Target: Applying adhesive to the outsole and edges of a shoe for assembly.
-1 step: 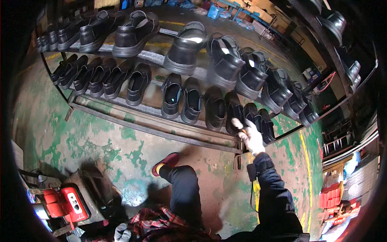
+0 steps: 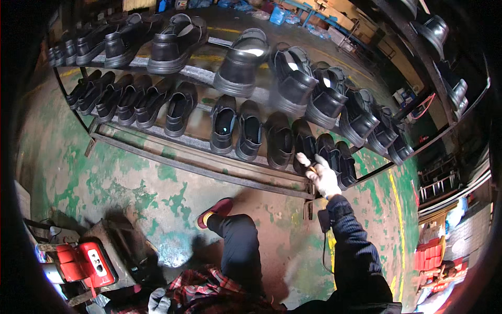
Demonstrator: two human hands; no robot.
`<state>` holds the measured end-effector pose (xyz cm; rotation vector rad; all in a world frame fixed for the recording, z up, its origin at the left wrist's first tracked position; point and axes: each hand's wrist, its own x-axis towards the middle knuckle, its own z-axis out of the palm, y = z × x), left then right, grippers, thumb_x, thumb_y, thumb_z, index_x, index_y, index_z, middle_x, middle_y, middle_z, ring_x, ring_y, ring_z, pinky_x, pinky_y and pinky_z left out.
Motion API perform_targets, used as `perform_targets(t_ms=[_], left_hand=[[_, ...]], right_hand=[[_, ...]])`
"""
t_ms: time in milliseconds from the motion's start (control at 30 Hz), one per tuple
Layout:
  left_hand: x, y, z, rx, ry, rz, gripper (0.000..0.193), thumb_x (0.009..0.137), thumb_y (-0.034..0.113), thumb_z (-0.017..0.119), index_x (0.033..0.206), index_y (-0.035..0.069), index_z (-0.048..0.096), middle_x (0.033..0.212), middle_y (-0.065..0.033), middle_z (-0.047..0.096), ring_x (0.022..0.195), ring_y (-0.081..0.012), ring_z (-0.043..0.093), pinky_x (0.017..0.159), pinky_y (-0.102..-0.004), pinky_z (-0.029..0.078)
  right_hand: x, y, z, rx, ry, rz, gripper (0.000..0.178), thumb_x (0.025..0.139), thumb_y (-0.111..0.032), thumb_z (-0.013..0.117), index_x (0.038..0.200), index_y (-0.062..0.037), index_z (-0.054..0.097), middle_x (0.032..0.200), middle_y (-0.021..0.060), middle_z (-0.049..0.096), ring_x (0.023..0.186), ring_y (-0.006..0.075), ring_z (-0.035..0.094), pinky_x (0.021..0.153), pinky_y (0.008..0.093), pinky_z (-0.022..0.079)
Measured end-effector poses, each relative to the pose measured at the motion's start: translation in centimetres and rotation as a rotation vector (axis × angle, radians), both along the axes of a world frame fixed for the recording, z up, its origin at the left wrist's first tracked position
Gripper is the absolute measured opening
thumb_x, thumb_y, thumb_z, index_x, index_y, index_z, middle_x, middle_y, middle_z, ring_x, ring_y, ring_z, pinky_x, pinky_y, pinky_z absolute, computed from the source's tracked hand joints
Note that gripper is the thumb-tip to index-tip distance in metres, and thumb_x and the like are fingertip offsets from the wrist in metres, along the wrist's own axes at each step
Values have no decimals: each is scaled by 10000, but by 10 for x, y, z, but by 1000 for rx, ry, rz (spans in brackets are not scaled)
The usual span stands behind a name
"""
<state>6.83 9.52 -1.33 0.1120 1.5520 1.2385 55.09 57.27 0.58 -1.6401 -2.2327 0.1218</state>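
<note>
My right hand (image 2: 325,181), in a white glove, is at the right end of the lower row of shoes on the rack. Its fingers are closed round a small pale-tipped tool (image 2: 302,159) with an orange-brown part. The tip is in front of a black slip-on shoe (image 2: 303,137); whether it touches the shoe I cannot tell. Another black shoe (image 2: 325,146) stands close to my fingers. At the lower edge my left hand (image 2: 158,302), in a greyish glove, lies beside red plaid cloth (image 2: 201,285). Its fingers look curled, and anything inside them is hidden.
The metal rack (image 2: 198,172) carries several black shoes on two levels. Another rack (image 2: 455,123) with shoes rises at the right. A red machine part (image 2: 94,264) sits on a box at the lower left. My red shoe (image 2: 219,208) is on the worn green floor.
My right hand has shifted slightly left and down with the small tool. The left hand and the shoes stay in place.
</note>
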Motion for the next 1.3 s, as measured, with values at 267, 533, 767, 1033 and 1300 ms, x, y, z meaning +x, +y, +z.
perform_targets(t_ms=[267, 533, 767, 1033, 1300], left_hand=[[2, 5, 17, 128, 148, -95, 360, 968, 98, 662, 1316, 27, 602, 1218, -15, 631, 1053, -115, 574, 938, -260, 478], [24, 45, 22, 318, -196, -337, 453, 977, 166, 618, 1363, -58, 540, 1317, -162, 617, 1101, -238, 644, 927, -339, 531], [59, 110, 50, 650, -853, -273, 819, 980, 450, 608, 1590, 77, 209, 1580, -184, 347, 1324, -333, 504, 1091, -553, 404], [-15, 25, 38, 702, -651, 337, 765, 871, 219, 661, 1540, 56, 329, 1377, -196, 581, 1086, -340, 678, 930, -453, 570], [-72, -98, 36, 397, -324, 357, 847, 785, 136, 629, 1552, -29, 312, 1480, -213, 497, 1369, -290, 486, 1148, -339, 362]], right_hand=[[-51, -10, 27, -2, -24, -274, 326, 828, -275, 778, 928, 10, 655, 871, 219, 661, 847, 402, 668, 756, 439, 521], [-122, -145, 128, 16, 696, 29, 344, 780, 2, 687, 1117, 49, 636, 990, 70, 709, 905, 145, 634, 803, 295, 521], [-232, -258, 99, -462, 1135, 324, 511, 735, 83, 729, 1197, -26, 541, 958, 142, 704, 819, 183, 679, 722, 308, 560], [-351, -326, 27, -1325, 1143, 533, 405, 840, -211, 774, 1169, -42, 608, 998, 93, 701, 931, 230, 693, 769, 355, 565], [-461, -245, -12, -1061, 1019, 565, 470, 1044, -331, 490, 1348, 26, 529, 1289, 129, 615, 1131, 205, 611, 917, 328, 498]])
